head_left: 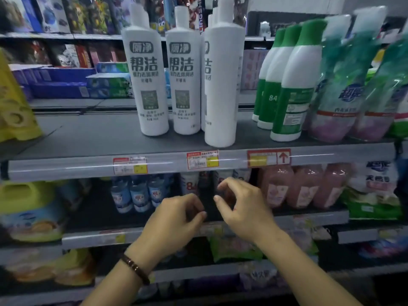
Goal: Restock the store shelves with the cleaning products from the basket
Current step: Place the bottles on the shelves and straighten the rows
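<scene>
Three tall white cleaner bottles stand on the grey upper shelf (88, 138): one at the left (145, 85), one in the middle (184, 85), and one nearest the front edge (223, 89) with its label turned away. Below the shelf's price rail, my left hand (176, 217) and my right hand (240, 206) hover side by side, both empty. The fingers of each are loosely curled and apart. My left wrist carries a dark bead bracelet. No basket is in view.
Green-and-white 84 bottles (289, 85) and green refill pouches (344, 85) stand right of the white bottles. A yellow pack (13, 102) sits at the far left. On the lower shelf are blue bottles (139, 193), pink bottles (304, 186) and a yellow jug (28, 208).
</scene>
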The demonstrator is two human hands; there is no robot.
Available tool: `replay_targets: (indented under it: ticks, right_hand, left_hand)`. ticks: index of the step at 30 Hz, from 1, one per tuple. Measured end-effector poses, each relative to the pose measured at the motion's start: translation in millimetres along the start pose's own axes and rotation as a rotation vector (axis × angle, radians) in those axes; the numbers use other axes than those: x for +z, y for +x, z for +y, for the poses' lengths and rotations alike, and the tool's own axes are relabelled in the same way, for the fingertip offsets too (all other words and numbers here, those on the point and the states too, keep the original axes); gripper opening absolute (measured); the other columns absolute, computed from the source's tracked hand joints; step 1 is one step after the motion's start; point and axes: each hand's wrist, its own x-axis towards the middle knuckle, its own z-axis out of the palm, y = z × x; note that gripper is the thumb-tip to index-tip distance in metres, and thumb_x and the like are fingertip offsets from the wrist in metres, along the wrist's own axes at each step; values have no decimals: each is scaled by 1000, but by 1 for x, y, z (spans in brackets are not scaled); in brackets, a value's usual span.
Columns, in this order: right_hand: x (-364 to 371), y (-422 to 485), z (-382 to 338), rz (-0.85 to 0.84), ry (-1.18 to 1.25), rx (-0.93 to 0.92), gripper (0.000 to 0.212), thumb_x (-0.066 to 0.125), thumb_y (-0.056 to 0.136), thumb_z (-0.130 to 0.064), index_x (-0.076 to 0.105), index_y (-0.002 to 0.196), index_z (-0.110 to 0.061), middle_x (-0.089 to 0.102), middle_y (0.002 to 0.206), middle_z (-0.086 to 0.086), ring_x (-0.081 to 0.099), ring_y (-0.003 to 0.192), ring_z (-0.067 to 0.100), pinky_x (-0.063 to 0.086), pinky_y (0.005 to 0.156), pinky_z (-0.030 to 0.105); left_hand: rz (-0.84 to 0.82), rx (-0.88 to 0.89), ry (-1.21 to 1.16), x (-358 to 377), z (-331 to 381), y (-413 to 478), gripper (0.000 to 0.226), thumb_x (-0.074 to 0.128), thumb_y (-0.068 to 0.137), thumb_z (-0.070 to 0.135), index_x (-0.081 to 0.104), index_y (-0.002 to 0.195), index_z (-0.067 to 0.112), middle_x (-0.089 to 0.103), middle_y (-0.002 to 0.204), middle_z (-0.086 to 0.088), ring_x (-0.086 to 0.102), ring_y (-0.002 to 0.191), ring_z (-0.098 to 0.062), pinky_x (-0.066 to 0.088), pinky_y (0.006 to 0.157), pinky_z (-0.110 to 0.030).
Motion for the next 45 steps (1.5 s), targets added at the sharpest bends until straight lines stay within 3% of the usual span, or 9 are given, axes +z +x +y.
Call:
replay_targets:
  ticks: [3, 6, 10, 12, 17, 24, 32, 37, 45]
  right_hand:
    - [27, -14, 27, -234, -78, 126, 30, 67, 96, -47, 69, 119, -28, 64, 94, -4, 68, 92, 27, 57, 76, 40]
    - [58, -34, 55, -443, -125, 203, 24, 65, 94, -47, 62, 96, -23, 63, 86, 2, 68, 88, 34, 49, 69, 36]
    - [99, -63, 91, -538, -54, 197, 43, 57, 95, -56, 57, 132, -34, 69, 123, 2, 67, 112, 30, 57, 90, 39]
    - [121, -74, 106, -542, -72, 190, 40, 62, 100, -51, 58, 136, -33, 67, 132, 1, 65, 119, 28, 52, 90, 35]
    - [191, -102, 147, -450, -55, 51, 34, 63, 100, -48, 63, 127, -27, 71, 115, 4, 69, 106, 26, 57, 83, 39]
    - [244, -136, 158, -329, -46, -75, 43, 66, 101, -45, 61, 137, -22, 70, 129, 7, 65, 119, 26, 57, 97, 43]
    - [214, -190, 88, -287, 51, 60, 43, 76, 95, -42, 66, 130, -20, 73, 115, 4, 71, 103, 25, 60, 89, 40]
    - [200, -202, 75, -256, 111, 100, 43, 77, 96, -44, 64, 131, -21, 68, 114, -3, 67, 104, 20, 58, 87, 38]
    - [227, -139, 75, -315, 125, 129, 33, 81, 94, -41, 54, 110, -28, 65, 98, -5, 67, 98, 22, 48, 70, 29]
  left_hand:
    - [-71, -170, 45, 39, -26, -10, 16, 65, 90, 56, 71, 92, 41, 74, 83, 18, 70, 78, 0, 64, 72, -38]
    - [-157, -266, 88, 87, -46, -25, 32, 57, 88, 59, 70, 97, 31, 79, 90, 7, 75, 85, -18, 63, 76, -42]
    - [-258, -300, 155, 141, -68, -43, 37, 53, 94, 58, 68, 113, 30, 77, 116, 0, 73, 109, -27, 60, 89, -39]
    - [-295, -325, 183, 162, -84, -48, 25, 61, 98, 52, 67, 109, 30, 76, 114, 2, 72, 105, -24, 59, 88, -38]
    - [-180, -347, 241, 218, -139, -67, 17, 68, 100, 44, 69, 108, 30, 78, 106, 8, 75, 92, -17, 59, 84, -35]
    - [35, -300, 209, 261, -190, -108, 12, 69, 99, 41, 72, 98, 30, 77, 98, 11, 71, 83, -10, 60, 83, -34]
    - [97, -291, 174, 211, -148, -183, 17, 73, 96, 46, 75, 104, 32, 71, 92, 14, 67, 89, -12, 46, 67, -23]
    - [106, -306, 106, 186, -139, -204, 26, 73, 98, 49, 76, 113, 28, 75, 107, 9, 70, 100, -13, 50, 79, -27]
    - [184, -341, 58, 180, -172, -152, 23, 78, 90, 48, 64, 96, 31, 68, 92, 13, 69, 89, -14, 44, 61, -18]
